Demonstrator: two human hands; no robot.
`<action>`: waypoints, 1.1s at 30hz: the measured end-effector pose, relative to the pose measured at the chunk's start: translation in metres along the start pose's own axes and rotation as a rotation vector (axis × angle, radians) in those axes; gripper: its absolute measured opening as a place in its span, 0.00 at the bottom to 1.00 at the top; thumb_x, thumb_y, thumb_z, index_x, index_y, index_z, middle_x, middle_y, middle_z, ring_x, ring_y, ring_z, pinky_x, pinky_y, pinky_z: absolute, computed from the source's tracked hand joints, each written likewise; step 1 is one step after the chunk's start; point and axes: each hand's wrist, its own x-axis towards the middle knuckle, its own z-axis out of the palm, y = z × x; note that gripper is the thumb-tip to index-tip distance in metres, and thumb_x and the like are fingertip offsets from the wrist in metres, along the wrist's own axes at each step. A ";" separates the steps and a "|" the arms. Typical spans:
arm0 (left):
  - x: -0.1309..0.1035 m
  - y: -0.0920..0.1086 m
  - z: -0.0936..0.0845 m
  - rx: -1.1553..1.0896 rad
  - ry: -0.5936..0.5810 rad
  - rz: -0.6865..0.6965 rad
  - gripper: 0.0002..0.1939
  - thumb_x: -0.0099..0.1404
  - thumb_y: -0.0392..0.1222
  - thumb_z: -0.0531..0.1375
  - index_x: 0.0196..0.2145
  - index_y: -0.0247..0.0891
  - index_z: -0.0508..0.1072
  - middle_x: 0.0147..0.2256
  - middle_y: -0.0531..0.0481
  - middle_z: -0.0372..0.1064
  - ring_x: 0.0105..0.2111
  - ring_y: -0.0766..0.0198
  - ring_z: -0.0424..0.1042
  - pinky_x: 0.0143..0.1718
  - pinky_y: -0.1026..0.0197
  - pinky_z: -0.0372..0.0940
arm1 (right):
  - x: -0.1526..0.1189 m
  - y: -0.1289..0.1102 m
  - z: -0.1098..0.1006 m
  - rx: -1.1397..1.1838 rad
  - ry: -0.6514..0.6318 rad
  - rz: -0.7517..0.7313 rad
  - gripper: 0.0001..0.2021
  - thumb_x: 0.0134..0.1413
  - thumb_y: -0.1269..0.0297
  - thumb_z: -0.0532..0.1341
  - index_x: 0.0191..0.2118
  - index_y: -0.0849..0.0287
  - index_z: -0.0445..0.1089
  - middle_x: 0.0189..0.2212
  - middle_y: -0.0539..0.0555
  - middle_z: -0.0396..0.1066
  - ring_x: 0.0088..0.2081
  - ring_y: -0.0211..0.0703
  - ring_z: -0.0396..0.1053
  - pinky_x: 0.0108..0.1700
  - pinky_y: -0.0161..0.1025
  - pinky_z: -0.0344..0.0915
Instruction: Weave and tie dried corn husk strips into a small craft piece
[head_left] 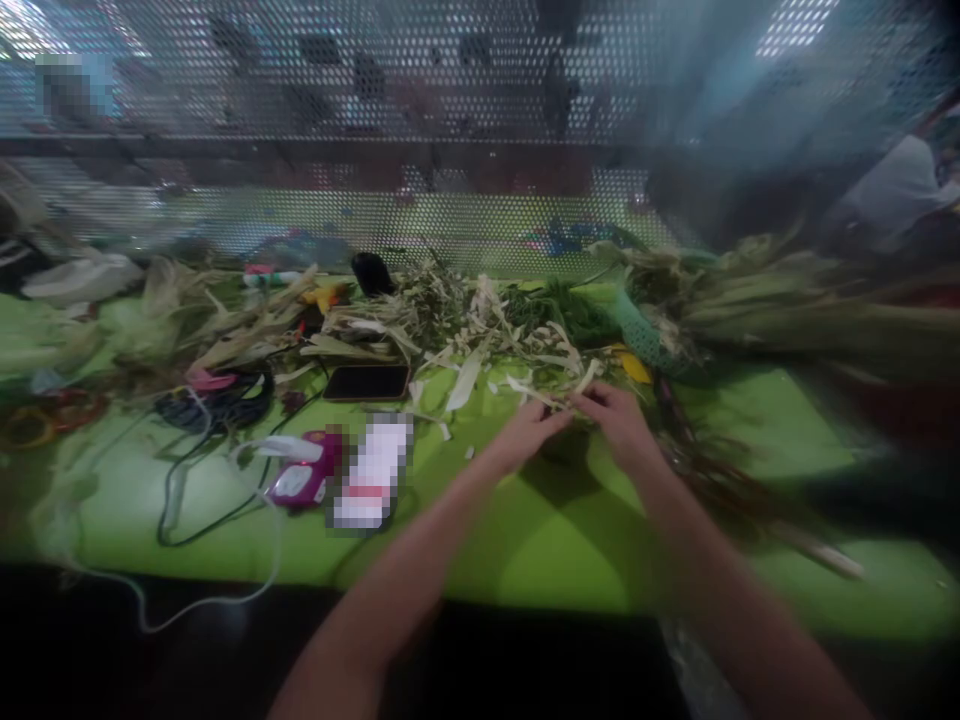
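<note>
Over the green table [570, 560], a pale strip that looks like dried corn husk [585, 376] is pinched between my two hands. My left hand [527, 432] grips it with the fingers pressed together. Close beside it, my right hand [613, 412] has its fingers closed on the same strip, and the fingertips nearly meet. Just beyond the hands lie loose husk pieces [466, 378] and a heap of dry plant scraps [442, 300]. Blur hides the exact finger contact.
Left of my arms are a dark phone [367, 382], a pixelated bright-screened item [371, 475], a purple device [304, 472] and a white cable [210, 602]. A green basket [646, 328] and long husk bundles [810, 315] stand right. A perforated metal screen [450, 100] closes the back.
</note>
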 end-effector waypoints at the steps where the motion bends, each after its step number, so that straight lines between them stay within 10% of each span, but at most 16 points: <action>1: 0.000 0.001 0.001 0.012 -0.027 0.017 0.20 0.61 0.53 0.62 0.44 0.35 0.73 0.37 0.46 0.72 0.42 0.58 0.68 0.47 0.57 0.62 | 0.000 0.000 0.001 0.022 0.019 -0.005 0.13 0.41 0.54 0.71 0.29 0.57 0.76 0.28 0.49 0.73 0.33 0.41 0.68 0.41 0.40 0.64; 11: 0.002 -0.003 -0.001 0.171 -0.152 0.031 0.17 0.65 0.49 0.57 0.43 0.34 0.72 0.41 0.44 0.72 0.43 0.56 0.67 0.50 0.53 0.62 | 0.005 0.005 -0.004 -0.088 0.162 -0.067 0.16 0.44 0.49 0.67 0.29 0.58 0.72 0.24 0.49 0.68 0.27 0.40 0.63 0.33 0.39 0.63; 17: 0.001 -0.009 0.003 0.258 -0.099 0.033 0.06 0.61 0.41 0.59 0.32 0.37 0.74 0.33 0.47 0.72 0.37 0.57 0.68 0.48 0.55 0.63 | -0.007 -0.021 -0.012 -0.659 0.323 -0.548 0.35 0.47 0.54 0.68 0.61 0.55 0.62 0.61 0.63 0.59 0.58 0.57 0.60 0.56 0.53 0.58; 23: -0.001 -0.013 0.007 0.177 -0.103 0.014 0.07 0.58 0.43 0.63 0.30 0.37 0.75 0.28 0.48 0.71 0.30 0.61 0.66 0.40 0.58 0.64 | -0.012 -0.027 0.001 -0.691 -0.046 -0.588 0.04 0.55 0.60 0.65 0.35 0.52 0.76 0.40 0.54 0.76 0.48 0.51 0.66 0.52 0.50 0.59; 33: -0.012 0.004 0.017 0.307 -0.164 -0.022 0.10 0.63 0.48 0.60 0.30 0.41 0.76 0.29 0.49 0.75 0.29 0.61 0.70 0.35 0.62 0.62 | -0.009 -0.018 -0.001 -0.446 0.173 -0.422 0.06 0.50 0.60 0.66 0.29 0.56 0.72 0.30 0.51 0.73 0.37 0.46 0.68 0.45 0.44 0.62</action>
